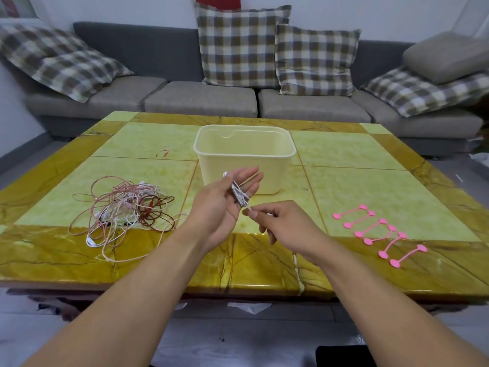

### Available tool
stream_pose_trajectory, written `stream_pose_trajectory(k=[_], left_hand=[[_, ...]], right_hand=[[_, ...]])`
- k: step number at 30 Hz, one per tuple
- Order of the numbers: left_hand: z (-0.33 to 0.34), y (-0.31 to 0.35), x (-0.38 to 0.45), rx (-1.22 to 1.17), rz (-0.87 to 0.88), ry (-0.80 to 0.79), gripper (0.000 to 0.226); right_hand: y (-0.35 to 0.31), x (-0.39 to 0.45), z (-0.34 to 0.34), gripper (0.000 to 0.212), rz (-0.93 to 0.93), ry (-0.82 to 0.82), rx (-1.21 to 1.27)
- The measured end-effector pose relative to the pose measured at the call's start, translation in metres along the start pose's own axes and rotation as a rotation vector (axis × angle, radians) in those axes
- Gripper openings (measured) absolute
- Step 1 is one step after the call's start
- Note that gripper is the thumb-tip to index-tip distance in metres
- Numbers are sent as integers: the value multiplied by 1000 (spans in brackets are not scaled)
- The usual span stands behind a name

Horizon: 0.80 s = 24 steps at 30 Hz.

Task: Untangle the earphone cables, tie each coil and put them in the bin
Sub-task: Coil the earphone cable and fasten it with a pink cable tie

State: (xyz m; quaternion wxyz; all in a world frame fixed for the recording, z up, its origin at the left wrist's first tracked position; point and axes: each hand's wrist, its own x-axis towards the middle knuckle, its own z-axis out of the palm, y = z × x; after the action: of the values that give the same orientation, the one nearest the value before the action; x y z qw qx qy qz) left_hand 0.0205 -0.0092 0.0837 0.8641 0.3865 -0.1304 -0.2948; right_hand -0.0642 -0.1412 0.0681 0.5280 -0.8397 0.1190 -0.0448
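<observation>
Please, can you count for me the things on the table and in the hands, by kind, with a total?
Pink cable ties: 6
Cream bin: 1
Tangled cable pile: 1
White cable coil, held in left hand, its end pinched by right hand: 1
Total: 9

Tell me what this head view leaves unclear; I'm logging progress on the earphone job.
- Bin floor: hidden by its near wall, so contents unknown.
- White cable coil: partly covered by the left hand; turns uncountable.
- Cable end pinched by the right hand: too small to identify.
- Tangled cables: overlapping, number of earphones unclear.
- Pink ties: overlapping, count uncertain.
</observation>
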Motion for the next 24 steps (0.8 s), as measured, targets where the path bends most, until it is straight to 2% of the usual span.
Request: stream_pose_trajectory(k=[6,11,15,17,21,24], left_hand=[[-4,-14,3,218,130,100,29],[-11,-21,5,493,109,192,28],[-15,-22,4,674,-5,177,28],[-17,-23,2,758,-32,104,31],[-16,-20,-4,761,-64,-6,50],[-15,-19,-5,727,-143,8,45]], right_hand=[[-7,-7,14,30,-42,-8,-288],[-13,-9,20,12,-148,255,-343],[-11,-7,22,15,-213,324,-271],[-10,-6,22,19,-216,323,-286],[-13,-6,23,24,-204,306,-277],[-14,-7,24,34,-199,310,-246]])
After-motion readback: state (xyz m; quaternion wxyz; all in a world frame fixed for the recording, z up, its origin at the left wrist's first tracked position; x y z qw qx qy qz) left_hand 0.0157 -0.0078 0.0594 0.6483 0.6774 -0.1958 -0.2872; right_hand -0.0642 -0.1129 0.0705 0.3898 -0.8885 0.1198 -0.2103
